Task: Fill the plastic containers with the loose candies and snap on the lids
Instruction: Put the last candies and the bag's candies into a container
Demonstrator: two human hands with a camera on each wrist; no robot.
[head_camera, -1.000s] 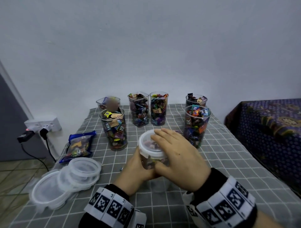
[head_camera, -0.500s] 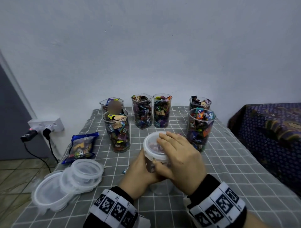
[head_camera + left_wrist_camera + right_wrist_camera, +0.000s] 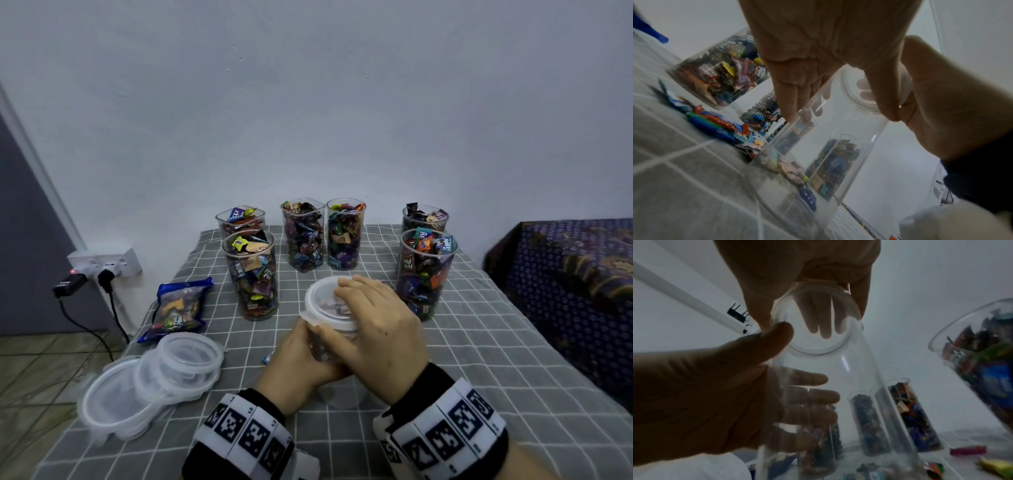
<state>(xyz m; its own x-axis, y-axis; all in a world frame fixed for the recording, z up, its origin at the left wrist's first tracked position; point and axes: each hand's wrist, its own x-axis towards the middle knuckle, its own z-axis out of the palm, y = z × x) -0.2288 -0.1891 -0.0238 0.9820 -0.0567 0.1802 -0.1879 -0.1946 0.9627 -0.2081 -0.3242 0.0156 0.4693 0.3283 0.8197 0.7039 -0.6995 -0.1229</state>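
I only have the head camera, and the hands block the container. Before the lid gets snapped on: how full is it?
Observer: The left wrist view shows the container mostly empty, with only a shallow layer of candies at the bottom.
Operator: Is the lid over the mouth?
Observer: Yes. Seen from below in the right wrist view, the lid covers the opening, with the right hand flat on top.
Operator: And the left grip?
Observer: The left hand wraps its fingers around the wall just below the lid.
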